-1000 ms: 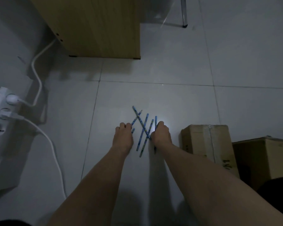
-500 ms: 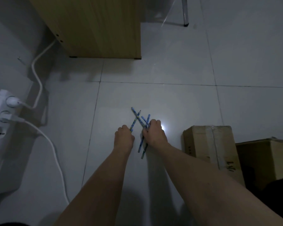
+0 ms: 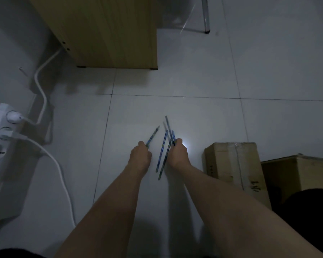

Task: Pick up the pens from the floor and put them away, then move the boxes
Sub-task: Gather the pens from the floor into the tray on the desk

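Observation:
Several blue pens are bunched over the grey tiled floor in the middle of the head view. My right hand grips most of them in a loose bundle, their ends sticking out above and below the fist. My left hand pinches a single blue pen that points up and to the right. Two cardboard boxes stand at the right: a taped one beside my right forearm and a second box behind it near the frame edge.
A wooden cabinet stands at the back. A white power strip with plugs and white cables lies along the left wall. A metal chair leg is at the top right.
The pens were spread crossed on the floor between my hands. My right hand has gathered most into a bundle, my left hand has taken one, and both hands have drawn them closer together.

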